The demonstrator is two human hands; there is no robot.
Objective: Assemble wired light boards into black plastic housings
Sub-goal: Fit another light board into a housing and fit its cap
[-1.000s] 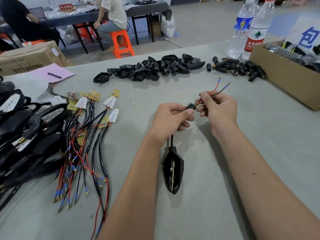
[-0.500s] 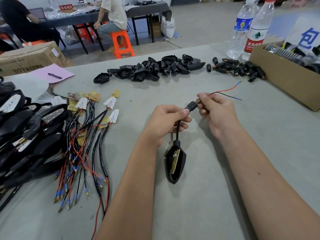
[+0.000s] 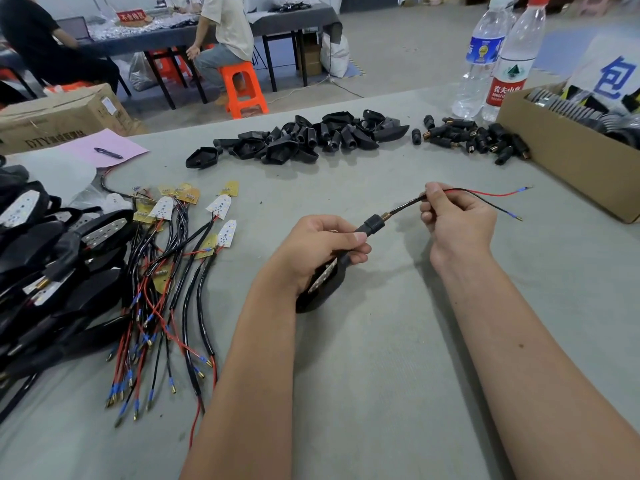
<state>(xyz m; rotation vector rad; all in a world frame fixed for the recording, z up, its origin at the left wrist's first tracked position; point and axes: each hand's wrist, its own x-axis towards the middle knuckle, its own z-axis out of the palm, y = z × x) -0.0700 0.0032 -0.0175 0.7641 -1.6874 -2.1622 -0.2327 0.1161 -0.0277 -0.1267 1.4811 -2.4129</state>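
Lifting since earlier frame: black housing (image 3: pixel 320 285) no longer on worktop (image 3: pixel 381 375), now up inside left hand (image 3: pixel 320 249). Cable (image 3: pixel 405 206) pulled longer through black sleeve (image 3: pixel 373 224). Left hand fingers curled around housing neck, light board (image 3: pixel 323 276) visible inside housing. Right hand (image 3: pixel 457 220) pinches cable with thumb and fingers; red wire (image 3: pixel 491 194) and black wire (image 3: pixel 491 206) stick out toward cardboard box (image 3: pixel 568 161).

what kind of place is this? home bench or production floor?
Most likely a small manual assembly workshop: a pile of empty black housings, a heap of wired light boards and a stack of finished units lie on the table, with other workers seated at another table behind.
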